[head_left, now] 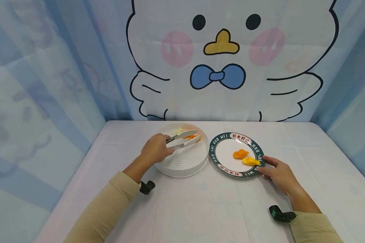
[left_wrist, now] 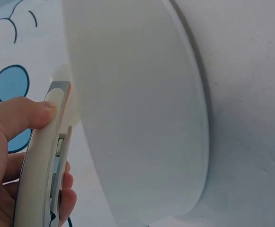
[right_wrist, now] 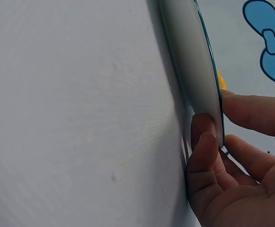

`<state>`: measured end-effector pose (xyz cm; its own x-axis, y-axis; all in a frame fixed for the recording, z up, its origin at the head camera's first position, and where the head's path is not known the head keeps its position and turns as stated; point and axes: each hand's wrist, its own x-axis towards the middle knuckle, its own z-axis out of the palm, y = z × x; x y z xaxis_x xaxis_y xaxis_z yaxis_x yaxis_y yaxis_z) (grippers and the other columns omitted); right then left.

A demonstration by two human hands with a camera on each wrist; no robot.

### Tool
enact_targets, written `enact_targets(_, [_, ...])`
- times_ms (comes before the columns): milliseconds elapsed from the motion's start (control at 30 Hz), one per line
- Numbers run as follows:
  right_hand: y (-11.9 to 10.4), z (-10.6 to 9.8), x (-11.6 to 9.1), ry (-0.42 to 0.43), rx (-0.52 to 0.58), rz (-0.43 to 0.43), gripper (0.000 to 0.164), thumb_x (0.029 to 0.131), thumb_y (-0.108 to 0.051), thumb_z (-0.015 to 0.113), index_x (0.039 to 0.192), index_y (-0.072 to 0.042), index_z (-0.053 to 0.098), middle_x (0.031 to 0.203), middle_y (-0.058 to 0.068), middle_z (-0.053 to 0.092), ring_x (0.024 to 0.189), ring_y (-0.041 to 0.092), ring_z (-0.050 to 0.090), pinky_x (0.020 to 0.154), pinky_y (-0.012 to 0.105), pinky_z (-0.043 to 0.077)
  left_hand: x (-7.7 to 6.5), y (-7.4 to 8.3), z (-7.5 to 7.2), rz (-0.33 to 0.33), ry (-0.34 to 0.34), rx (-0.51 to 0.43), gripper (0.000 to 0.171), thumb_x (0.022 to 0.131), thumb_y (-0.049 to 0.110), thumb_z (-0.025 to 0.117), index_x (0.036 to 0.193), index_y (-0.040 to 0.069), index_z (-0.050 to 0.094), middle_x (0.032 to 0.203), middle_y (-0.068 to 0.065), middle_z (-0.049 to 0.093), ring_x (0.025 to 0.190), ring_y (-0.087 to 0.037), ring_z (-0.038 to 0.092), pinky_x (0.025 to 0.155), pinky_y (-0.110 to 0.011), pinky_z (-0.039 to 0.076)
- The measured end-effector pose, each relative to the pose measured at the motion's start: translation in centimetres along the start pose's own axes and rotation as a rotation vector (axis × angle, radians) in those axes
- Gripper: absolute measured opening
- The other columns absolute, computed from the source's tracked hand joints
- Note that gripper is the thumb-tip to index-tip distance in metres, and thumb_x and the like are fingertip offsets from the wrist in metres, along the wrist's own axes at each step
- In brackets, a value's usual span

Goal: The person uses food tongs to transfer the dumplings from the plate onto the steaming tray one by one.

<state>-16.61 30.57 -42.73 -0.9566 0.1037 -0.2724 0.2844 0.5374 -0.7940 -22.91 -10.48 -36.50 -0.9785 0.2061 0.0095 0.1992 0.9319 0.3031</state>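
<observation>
My left hand (head_left: 156,148) grips a pair of tongs (head_left: 182,145) with pale handles and metal edges. The tongs' tips reach over the far part of a round white steamer basket (head_left: 180,173) with a perforated base. Near those tips lie small orange pieces (head_left: 192,136) and a pale yellow piece (head_left: 180,130); whether the tips touch them I cannot tell. My right hand (head_left: 278,173) pinches the right rim of a green-rimmed plate (head_left: 226,158), thumb above and fingers beneath in the right wrist view. An orange piece (head_left: 240,154) and a yellow piece (head_left: 251,161) lie on the plate.
A white cloth covers the table (head_left: 197,209). The basket and plate stand side by side, nearly touching. Behind them hangs a curtain (head_left: 222,104) with a cartoon figure, and blue curtains (head_left: 33,118) close off the sides.
</observation>
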Motion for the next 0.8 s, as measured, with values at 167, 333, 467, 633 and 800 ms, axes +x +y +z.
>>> enact_targets(167, [0.0,0.0,0.0,0.0,0.001,0.011,0.074,0.097,-0.024,0.066,0.156,0.001,0.028,0.154,0.029,0.029,0.099,0.029,0.052,0.072,0.019,0.048,-0.3,0.7,-0.5,0.026,0.022,-0.019,0.052,0.088,0.031,0.077,0.131,0.004,0.065,0.116,-0.011,0.066,0.096,-0.022,0.06,0.084,-0.039,0.051])
enact_targets(333, [0.0,0.0,0.0,-0.002,0.009,0.014,0.075,0.097,-0.024,0.066,0.156,0.0,0.028,0.154,0.029,0.029,0.099,0.029,0.052,0.072,0.018,0.048,-0.4,2.2,-0.9,0.039,-0.005,-0.049,0.054,0.087,0.032,0.077,0.132,0.005,0.064,0.116,-0.01,0.065,0.096,-0.021,0.059,0.085,-0.038,0.051])
enact_targets(467, [0.0,-0.1,0.0,0.001,0.006,0.007,0.075,0.096,-0.025,0.066,0.155,0.001,0.028,0.154,0.029,0.03,0.097,0.029,0.053,0.072,0.02,0.048,-0.3,3.5,-0.6,0.069,-0.03,-0.072,0.053,0.087,0.032,0.078,0.131,0.005,0.065,0.114,-0.008,0.065,0.093,-0.019,0.058,0.083,-0.037,0.051])
enact_targets(633, [0.0,0.0,0.0,-0.004,0.008,0.001,0.074,0.096,-0.024,0.066,0.155,0.002,0.029,0.154,0.029,0.03,0.097,0.029,0.053,0.072,0.021,0.048,0.0,5.2,0.3,0.125,-0.053,-0.078,0.052,0.087,0.033,0.078,0.13,0.006,0.066,0.117,-0.007,0.065,0.093,-0.019,0.057,0.081,-0.035,0.05])
enact_targets(800, [-0.1,0.0,0.0,-0.003,0.006,0.014,0.074,0.097,-0.024,0.066,0.155,0.001,0.028,0.155,0.029,0.03,0.098,0.029,0.052,0.073,0.02,0.048,0.3,7.2,1.4,0.166,-0.095,-0.073,0.052,0.086,0.033,0.078,0.13,0.008,0.066,0.108,-0.003,0.066,0.087,-0.018,0.055,0.072,-0.028,0.048])
